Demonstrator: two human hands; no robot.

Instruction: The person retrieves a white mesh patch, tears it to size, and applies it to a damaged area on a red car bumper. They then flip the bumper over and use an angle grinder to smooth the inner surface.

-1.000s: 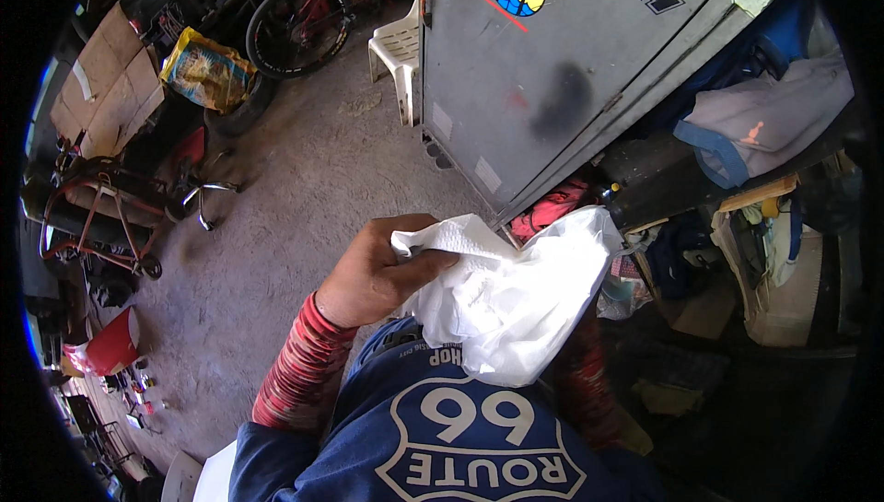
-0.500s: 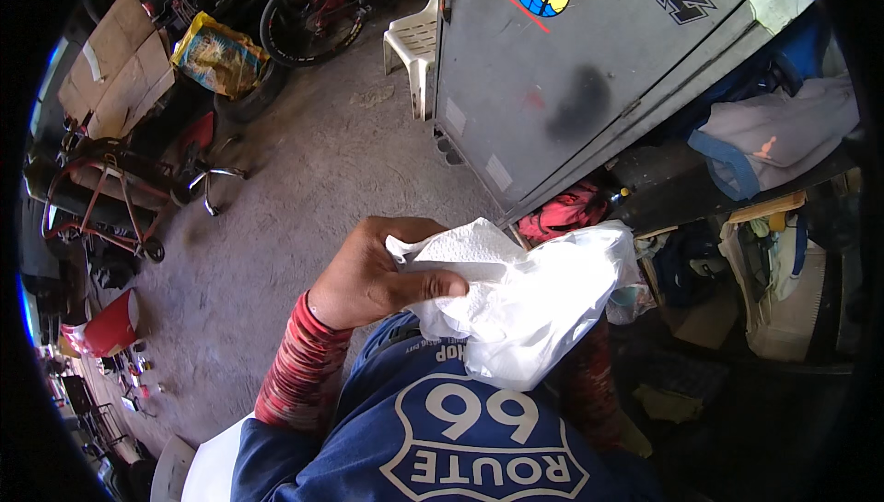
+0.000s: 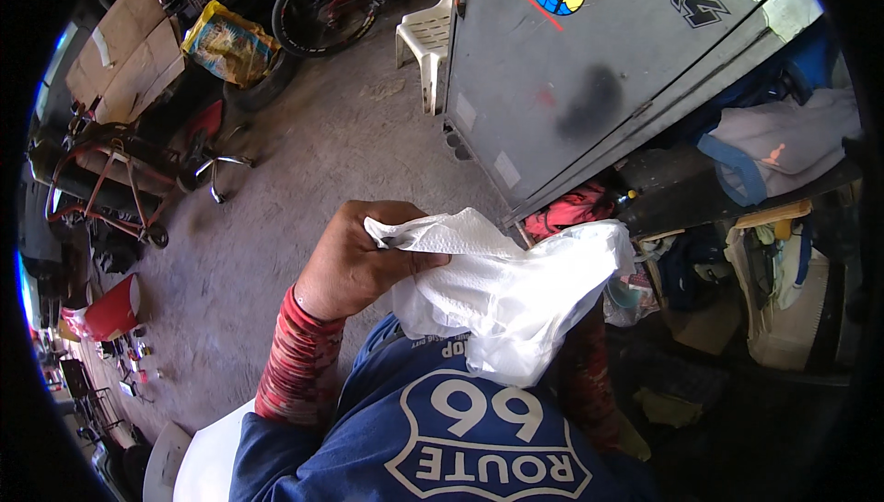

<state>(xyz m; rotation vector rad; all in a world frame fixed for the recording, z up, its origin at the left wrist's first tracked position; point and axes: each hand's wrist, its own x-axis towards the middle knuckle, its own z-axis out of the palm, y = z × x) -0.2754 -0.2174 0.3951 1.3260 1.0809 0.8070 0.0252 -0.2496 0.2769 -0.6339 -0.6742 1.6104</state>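
Observation:
My left hand [image 3: 357,258] is closed on crumpled white paper towel [image 3: 460,244], thumb over its front, in front of my chest. The towel lies against a larger white bundle [image 3: 543,318], perhaps thin plastic, that drapes over my blue T-shirt [image 3: 368,461]. My right forearm [image 3: 589,373], in a red patterned sleeve like the left one, rises behind the bundle, which hides that hand and its fingers.
A grey metal cabinet [image 3: 571,60] stands ahead, beside a white plastic chair [image 3: 428,32] and red bicycle [image 3: 331,5]. Shelves [image 3: 645,180] at the right hold cloths and a red bag [image 3: 566,207]. Tyres, cardboard [image 3: 120,41] and a frame [image 3: 110,189] line the left.
The view has shifted, so the surroundings sit farther right. My left hand and the paper's folded edge have moved slightly left and up, and the paper's folds have changed.

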